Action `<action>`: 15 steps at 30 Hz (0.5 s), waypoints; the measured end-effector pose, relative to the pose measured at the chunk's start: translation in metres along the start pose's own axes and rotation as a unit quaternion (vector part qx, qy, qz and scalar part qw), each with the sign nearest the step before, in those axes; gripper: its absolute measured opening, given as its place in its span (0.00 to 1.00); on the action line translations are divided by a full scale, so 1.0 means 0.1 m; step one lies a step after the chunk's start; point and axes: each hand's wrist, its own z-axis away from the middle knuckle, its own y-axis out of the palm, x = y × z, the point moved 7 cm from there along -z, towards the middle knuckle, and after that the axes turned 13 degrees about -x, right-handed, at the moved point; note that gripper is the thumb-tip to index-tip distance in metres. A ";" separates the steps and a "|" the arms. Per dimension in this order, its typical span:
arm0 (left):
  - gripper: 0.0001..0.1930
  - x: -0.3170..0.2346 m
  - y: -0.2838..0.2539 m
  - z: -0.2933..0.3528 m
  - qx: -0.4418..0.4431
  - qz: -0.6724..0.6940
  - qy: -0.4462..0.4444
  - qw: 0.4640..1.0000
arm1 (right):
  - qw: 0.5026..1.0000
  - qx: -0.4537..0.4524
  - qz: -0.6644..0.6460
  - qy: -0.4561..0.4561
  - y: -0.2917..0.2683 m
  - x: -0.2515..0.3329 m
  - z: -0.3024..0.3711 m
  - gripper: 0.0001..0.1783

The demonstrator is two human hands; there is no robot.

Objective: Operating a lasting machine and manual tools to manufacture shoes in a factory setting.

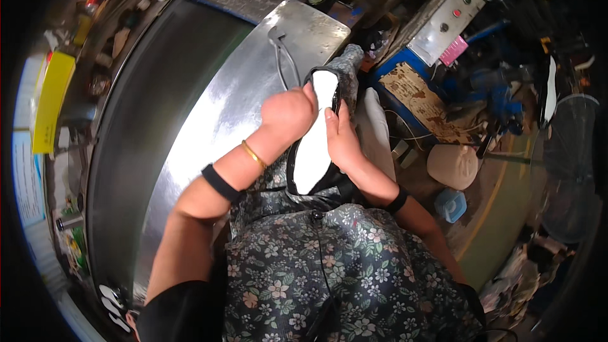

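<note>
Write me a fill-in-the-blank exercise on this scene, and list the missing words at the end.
The sole-shaped piece under the right hand's thumb is ____ in colour.
The pliers on the shiny tabletop lie closer to the ____ hand.
The apron is printed with leaves and pale ____.
The band on the left forearm is ____ in colour.

Missing words: white; left; flowers; black.

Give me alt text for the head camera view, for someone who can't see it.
The right hand holds a black shoe, white underside up, over a floral apron, with the curled left hand at its edge. Pliers lie on a shiny metal table beyond; a pale plastic jug sits at right.
</note>
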 end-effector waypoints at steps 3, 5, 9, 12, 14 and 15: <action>0.20 0.04 -0.11 0.07 0.015 0.033 0.019 0.999 | 0.999 -0.029 -0.040 -0.016 0.00 0.08 0.05 0.33; 0.24 -0.02 -0.29 0.29 -0.054 0.066 0.061 0.995 | 0.997 -0.022 -0.056 -0.039 0.00 0.07 0.10 0.30; 0.39 0.00 -0.23 0.96 0.009 0.310 -0.043 0.950 | 0.989 -0.051 -0.134 -0.045 -0.08 -0.01 0.17 0.29; 0.36 0.09 -0.10 1.13 0.093 0.621 -0.204 0.751 | 0.983 -0.067 -0.166 -0.047 -0.08 0.06 0.15 0.29; 0.33 0.10 -0.02 1.12 0.249 0.692 -0.282 0.616 | 0.965 -0.037 -0.250 -0.074 -0.09 0.23 0.06 0.29; 0.31 0.14 -0.10 1.04 0.241 0.701 -0.273 0.613 | 0.968 -0.008 -0.233 -0.092 -0.08 0.33 0.00 0.30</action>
